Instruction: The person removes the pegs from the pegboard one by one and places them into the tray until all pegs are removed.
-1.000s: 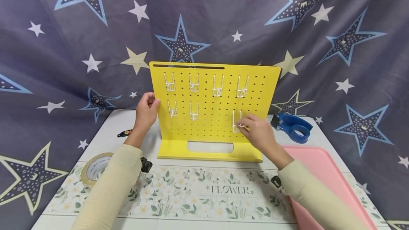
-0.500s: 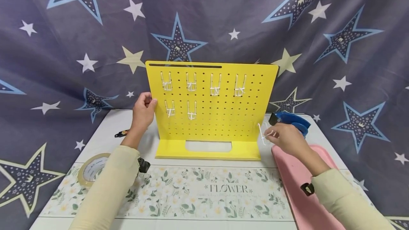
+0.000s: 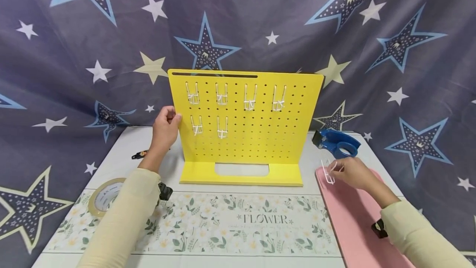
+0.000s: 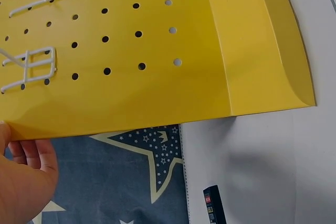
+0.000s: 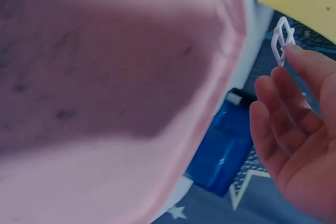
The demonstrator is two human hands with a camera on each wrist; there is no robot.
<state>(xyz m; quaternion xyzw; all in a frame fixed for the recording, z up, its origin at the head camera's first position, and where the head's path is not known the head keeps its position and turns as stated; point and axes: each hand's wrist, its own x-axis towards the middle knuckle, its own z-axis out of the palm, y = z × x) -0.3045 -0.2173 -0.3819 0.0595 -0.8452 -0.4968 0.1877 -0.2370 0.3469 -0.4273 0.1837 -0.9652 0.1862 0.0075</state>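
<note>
A yellow pegboard stands upright on the table, with several white wire hooks fixed in its upper and left part. My left hand grips the board's left edge, thumb on the front and fingers behind, as the left wrist view also shows. Away from the board, my right hand pinches another white wire hook between thumb and fingers, above the far left corner of the pink tray. In the right wrist view this pegboard hook sticks out past the fingertips.
A blue tape dispenser lies behind the tray, right of the board. At the left are a roll of tape, partly under the left sleeve, and a small black object. A star-patterned curtain hangs behind the table.
My right hand has drawn the hook off the lower right of the board and carried it right, over the tray. My left hand keeps its grip on the board's edge.
</note>
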